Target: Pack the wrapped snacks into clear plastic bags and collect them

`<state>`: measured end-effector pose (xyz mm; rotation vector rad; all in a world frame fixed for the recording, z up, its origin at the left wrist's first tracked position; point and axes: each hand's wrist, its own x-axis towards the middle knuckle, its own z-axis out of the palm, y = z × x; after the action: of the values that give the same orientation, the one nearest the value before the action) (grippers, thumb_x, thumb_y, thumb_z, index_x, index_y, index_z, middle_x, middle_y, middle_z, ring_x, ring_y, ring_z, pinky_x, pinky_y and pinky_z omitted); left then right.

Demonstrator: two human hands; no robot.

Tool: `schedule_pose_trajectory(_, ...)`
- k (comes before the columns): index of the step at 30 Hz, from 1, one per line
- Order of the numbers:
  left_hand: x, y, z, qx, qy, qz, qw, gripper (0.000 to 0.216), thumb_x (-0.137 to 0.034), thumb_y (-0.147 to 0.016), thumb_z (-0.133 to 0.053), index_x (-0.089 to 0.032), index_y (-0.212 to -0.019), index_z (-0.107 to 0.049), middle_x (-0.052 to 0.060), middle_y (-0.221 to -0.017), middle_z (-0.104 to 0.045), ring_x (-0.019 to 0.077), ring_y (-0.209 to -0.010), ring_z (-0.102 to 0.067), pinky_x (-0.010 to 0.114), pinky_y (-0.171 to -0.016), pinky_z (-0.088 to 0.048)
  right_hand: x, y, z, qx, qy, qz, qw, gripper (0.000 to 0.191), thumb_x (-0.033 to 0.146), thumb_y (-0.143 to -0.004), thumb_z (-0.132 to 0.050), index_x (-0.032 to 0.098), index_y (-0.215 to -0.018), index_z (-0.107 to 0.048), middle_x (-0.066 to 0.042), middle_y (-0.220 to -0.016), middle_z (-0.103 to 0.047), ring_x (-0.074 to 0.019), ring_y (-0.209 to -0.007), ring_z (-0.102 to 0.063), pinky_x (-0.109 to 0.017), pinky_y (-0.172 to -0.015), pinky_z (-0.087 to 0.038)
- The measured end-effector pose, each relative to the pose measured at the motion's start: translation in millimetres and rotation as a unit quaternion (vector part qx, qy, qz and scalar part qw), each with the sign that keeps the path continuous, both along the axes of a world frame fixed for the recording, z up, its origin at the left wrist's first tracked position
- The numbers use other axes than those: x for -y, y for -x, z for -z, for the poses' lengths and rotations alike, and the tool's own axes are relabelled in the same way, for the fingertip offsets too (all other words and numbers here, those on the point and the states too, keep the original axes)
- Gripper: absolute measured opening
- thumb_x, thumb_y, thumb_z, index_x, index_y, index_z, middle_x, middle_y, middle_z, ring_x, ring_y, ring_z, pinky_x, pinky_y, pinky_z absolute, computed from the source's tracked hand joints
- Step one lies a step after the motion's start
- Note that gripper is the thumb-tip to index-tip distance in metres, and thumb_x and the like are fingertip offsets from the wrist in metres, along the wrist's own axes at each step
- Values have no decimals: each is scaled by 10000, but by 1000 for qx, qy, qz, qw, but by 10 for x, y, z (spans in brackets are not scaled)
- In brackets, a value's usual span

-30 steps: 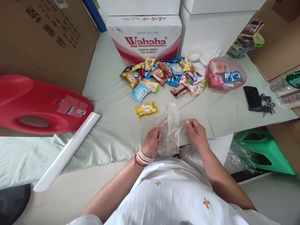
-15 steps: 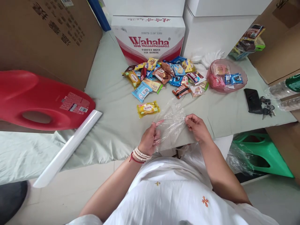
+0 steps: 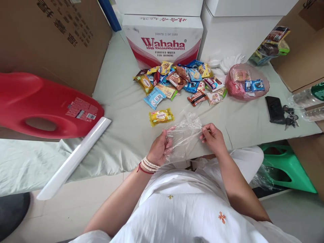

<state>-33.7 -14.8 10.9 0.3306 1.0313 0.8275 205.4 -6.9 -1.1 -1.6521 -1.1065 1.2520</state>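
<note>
A clear thin plastic bag [image 3: 182, 135] is stretched between my two hands above the near edge of a pale green sheet [image 3: 121, 111]. My left hand [image 3: 159, 148], with a bead bracelet at the wrist, pinches the bag's left side. My right hand [image 3: 214, 137] pinches its right edge with closed fingers. Just beyond the bag lies a yellow snack packet [image 3: 161, 116]. Farther back sits a heap of several wrapped snacks [image 3: 177, 82].
A pink bag holding snacks [image 3: 246, 84] lies at the right, with a black phone [image 3: 273, 109] and keys [image 3: 290, 116] beside it. A Wahaha water carton [image 3: 163, 42] stands behind. A red plastic stool [image 3: 45, 106], a white roll [image 3: 74, 158] and a green stool [image 3: 288, 168] flank me.
The bag hung narrow and upright between my hands a second ago; it is now pulled wide sideways, my right hand having gripped its right edge. The view shifted slightly.
</note>
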Motion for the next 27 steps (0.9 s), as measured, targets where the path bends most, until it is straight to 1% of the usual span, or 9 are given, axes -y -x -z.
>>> schedule_pose_trajectory(2, -8, 13, 6, 6, 9, 2, 1000, 690, -673, -944, -589, -199, -1444, -552, -118, -532, -331, 49, -364, -173, 158, -345, -144, 13, -31, 13, 26, 8, -20, 999, 347, 576, -866, -651, 247, -847, -543, 14, -663, -612, -157, -591, -571, -277, -542, -474)
schedule_pose_trajectory(5, -25, 34, 8, 16, 27, 7, 999, 661, -651, -955, -584, -208, -1444, -547, -118, -541, -331, 51, -363, -185, 155, -337, -157, 15, -101, 40, -1, 28, -39, 999, 344, 575, -873, -637, 248, -854, -534, 41, -575, -566, -137, -505, -493, -262, -490, -400)
schedule_pose_trajectory(9, -18, 28, 8, 9, 16, 11, 1000, 665, -663, -966, -554, -236, -1476, -532, -119, -546, -327, 51, -363, -187, 146, -341, -171, 18, -137, 23, 34, 22, 3, 999, 396, 631, -878, -617, 250, -843, -517, 55, -547, -520, -133, -474, -450, -265, -475, -358)
schedule_pose_trajectory(12, 29, -43, 4, 3, -9, 18, 1000, 707, -688, -966, -537, -225, -1501, -518, -119, -544, -335, 51, -372, -182, 149, -351, -170, 49, 13, -37, 99, -19, 9, 995, 434, 671, -898, -586, 238, -918, -570, -8, -736, -653, -167, -616, -583, -291, -565, -441)
schedule_pose_trajectory(14, 67, -109, 2, 5, -26, 28, 999, 738, -700, -963, -533, -213, -1517, -507, -116, -545, -358, 51, -374, -176, 156, -354, -168, 69, 178, -55, 145, -30, -30, 989, 504, 656, -838, -677, 226, -1096, -624, -49, -919, -716, -197, -739, -639, -317, -645, -483)
schedule_pose_trajectory(16, 92, -151, 6, 8, -42, 35, 998, 764, -713, -956, -533, -202, -1523, -504, -112, -545, -380, 53, -371, -172, 167, -350, -171, 68, 310, -31, 181, -23, -64, 981, 561, 571, -781, -754, 220, -1204, -642, -46, -940, -726, -206, -765, -638, -332, -701, -492)
schedule_pose_trajectory(20, 75, -71, 30, 2, -52, 4, 999, 755, -715, -954, -535, -208, -1513, -509, -116, -545, -365, 54, -372, -165, 164, -351, -160, 4, 247, 66, 113, -27, -39, 993, 281, 469, -852, -637, 214, -947, -706, -20, -810, -692, -173, -729, -595, -307, -721, -478)
schedule_pose_trajectory(24, 50, 62, 43, -25, -41, -39, 998, 724, -697, -974, -516, -230, -1527, -491, -106, -569, -395, 52, -374, -185, 159, -348, -168, -47, 15, 33, 37, -28, 50, 998, 344, 557, -840, -643, 217, -885, -655, 2, -750, -622, -139, -624, -485, -265, -564, -397)
schedule_pose_trajectory(27, 91, -14, 32, -25, -51, -41, 998, 743, -705, -967, -525, -232, -1539, -489, -96, -599, -413, 51, -390, -192, 165, -346, -179, -37, 110, -44, 59, -16, 24, 998, 419, 627, -856, -634, 221, -955, -657, -25, -824, -659, -164, -693, -554, -277, -586, -434)
